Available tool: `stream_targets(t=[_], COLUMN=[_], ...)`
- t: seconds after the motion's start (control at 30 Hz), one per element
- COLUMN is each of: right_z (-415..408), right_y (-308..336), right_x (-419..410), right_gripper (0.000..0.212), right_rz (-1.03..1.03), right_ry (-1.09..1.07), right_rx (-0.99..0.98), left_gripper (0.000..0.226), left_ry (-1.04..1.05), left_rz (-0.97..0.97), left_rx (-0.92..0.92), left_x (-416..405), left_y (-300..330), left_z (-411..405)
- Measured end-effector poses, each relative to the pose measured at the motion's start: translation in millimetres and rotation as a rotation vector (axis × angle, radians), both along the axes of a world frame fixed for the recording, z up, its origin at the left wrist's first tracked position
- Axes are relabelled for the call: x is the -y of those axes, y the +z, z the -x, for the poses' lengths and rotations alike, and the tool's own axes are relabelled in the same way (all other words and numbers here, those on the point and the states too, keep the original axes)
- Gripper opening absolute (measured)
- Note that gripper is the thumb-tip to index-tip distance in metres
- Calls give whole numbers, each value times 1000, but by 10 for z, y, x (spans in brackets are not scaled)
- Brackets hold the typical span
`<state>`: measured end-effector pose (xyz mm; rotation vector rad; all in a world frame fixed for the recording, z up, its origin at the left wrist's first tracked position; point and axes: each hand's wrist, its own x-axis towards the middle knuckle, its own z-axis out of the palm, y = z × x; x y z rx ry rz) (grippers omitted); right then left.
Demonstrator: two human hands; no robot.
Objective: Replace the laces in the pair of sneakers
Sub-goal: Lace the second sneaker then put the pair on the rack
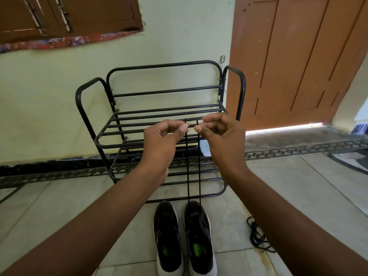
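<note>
Two black sneakers with white soles stand side by side on the floor, the left sneaker (168,236) and the right sneaker (199,238). A black lace (188,172) runs up taut in two strands from the front of the right sneaker. My left hand (165,140) pinches the tip of the left strand and my right hand (219,134) pinches the tip of the right strand. Both hands are raised level, well above the shoes. The left sneaker shows no lace.
A black metal shoe rack (159,126) stands against the pale wall right behind the sneakers. A loose dark lace (258,236) lies coiled on the tiled floor at the right. A brown wooden door (298,56) is at the back right.
</note>
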<state>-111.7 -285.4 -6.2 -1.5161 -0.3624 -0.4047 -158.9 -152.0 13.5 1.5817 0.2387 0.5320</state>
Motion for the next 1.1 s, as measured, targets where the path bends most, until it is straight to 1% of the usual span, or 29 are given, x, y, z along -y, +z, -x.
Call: stream_targets(t=[0.63, 1.1], right_z=[-7, -19], right_y=[11, 1], right_x=[-1, 12], right_gripper=[22, 22], right_rz=[-2, 0], right_ry=[25, 22], right_rx=[6, 10], left_gripper=[3, 5], left_ry=[52, 47], left_rz=[14, 7], left_rx=[35, 63], left_x=[75, 83], left_y=[-53, -78], left_z=[28, 17])
